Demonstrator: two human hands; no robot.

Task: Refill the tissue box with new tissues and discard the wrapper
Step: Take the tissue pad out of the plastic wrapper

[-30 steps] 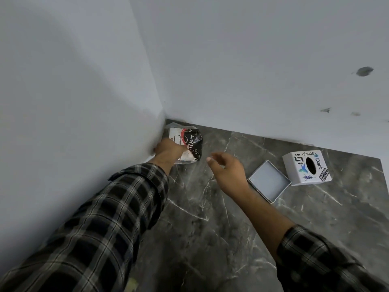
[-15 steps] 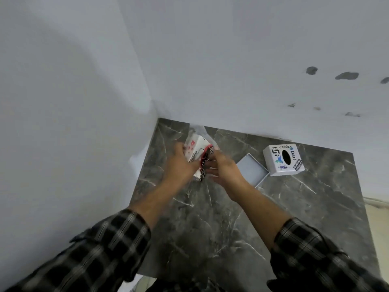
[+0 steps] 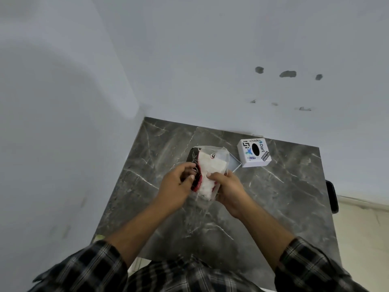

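A pack of white tissues (image 3: 210, 165) in a clear wrapper with black and red print is held above the middle of the dark marble table (image 3: 284, 197). My left hand (image 3: 176, 186) grips its left, printed side. My right hand (image 3: 227, 188) grips its lower right edge. The white cube tissue box (image 3: 253, 152), covered in stickers and with a black oval hole, stands at the back right of the table. Its flat grey lid (image 3: 234, 164) lies beside it, mostly hidden behind the pack.
The table stands in a corner of pale walls (image 3: 63, 123), one close on the left and one behind. A dark object (image 3: 332, 196) sticks out at the table's right edge. Light floor (image 3: 362, 239) shows to the right.
The pack was lifted out of the far left corner and brought to the table's middle. My right hand joined my left hand on it. The view pulled back.
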